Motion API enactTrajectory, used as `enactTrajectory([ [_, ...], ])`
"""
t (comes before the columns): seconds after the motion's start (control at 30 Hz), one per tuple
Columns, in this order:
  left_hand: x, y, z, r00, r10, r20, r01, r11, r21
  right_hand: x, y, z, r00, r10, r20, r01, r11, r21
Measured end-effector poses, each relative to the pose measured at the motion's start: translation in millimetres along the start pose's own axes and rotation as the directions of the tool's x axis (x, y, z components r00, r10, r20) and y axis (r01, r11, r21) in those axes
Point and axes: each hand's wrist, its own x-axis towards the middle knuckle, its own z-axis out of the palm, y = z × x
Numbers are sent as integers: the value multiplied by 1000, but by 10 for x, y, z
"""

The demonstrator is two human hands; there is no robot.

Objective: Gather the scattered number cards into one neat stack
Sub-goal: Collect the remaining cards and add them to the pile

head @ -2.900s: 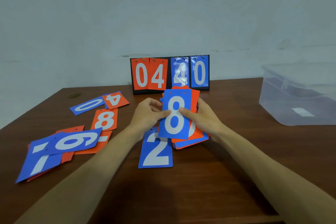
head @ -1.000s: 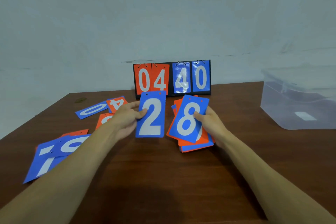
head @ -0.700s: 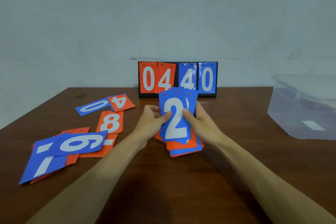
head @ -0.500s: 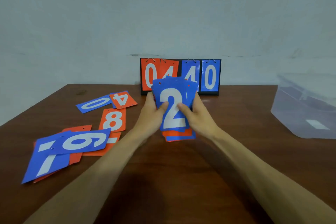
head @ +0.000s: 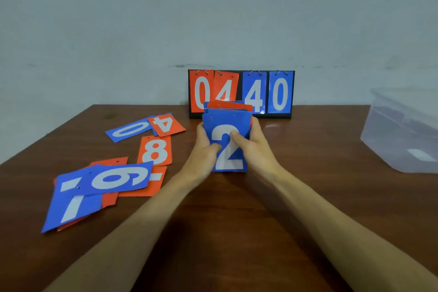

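Both hands are gripping the stack (head: 227, 147) upright w/ its bottom edge resting on the table (head: 237, 232), blue 2 card facing the camera. Risk: top edges aren't flush, red and blue cards are peeking out behind the 2, so a loose squeeze could be letting back cards slide or fan out. Cards look slick, prob. laminated, so tapping too hard may be splaying the bottom. Also the scoreboard (head: 241, 93) is standing just behind the stack; pushing fwd could be knocking it.

Left hand (head: 204, 149) is curled around the stack's left edge, thumb pressing on the front of the 2. Right hand (head: 248, 147) is wrapping the right edge, thumb across the front too. Both closed firmly on the stack, fingers behind it hidden.

Rest of the job is lying well apart to the left: blue 0 (head: 129, 130), red 4 (head: 166, 124), red 8 (head: 155, 151), blue 9 (head: 117, 178) overlapping a blue 1 (head: 72, 208) w/ red cards under. A clear bin (head: 403, 133) is sitting at right, not involved.
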Motion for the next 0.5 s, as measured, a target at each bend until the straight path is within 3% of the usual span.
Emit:
enactTrajectory([
  [0.1, 0, -64, 32, 999, -43, 8, 43, 999, -9, -13, 30, -55, 999, -16, -41, 17, 1000, 18],
  [0.23, -36, -77, -3, 995, -28, 94, 7, 975, 223, -48, 88, -82, 998, 17, 53, -9, 991, -135],
  [0.33, -68, 19, -161, 984, -68, 165, 8, 939, 343, 12, 66, -54, 1000, 25, 16, -22, 981, -192],
  [0.4, -85, 79, -374, 981, -90, 173, -1, 884, 467, 61, 23, 26, 998, 71, 4, -69, 979, -192],
  [0.5, -154, 98, -886, 996, -38, 77, -23, 752, 659, 71, -31, 263, 979, 193, 71, -180, 972, -153],
])
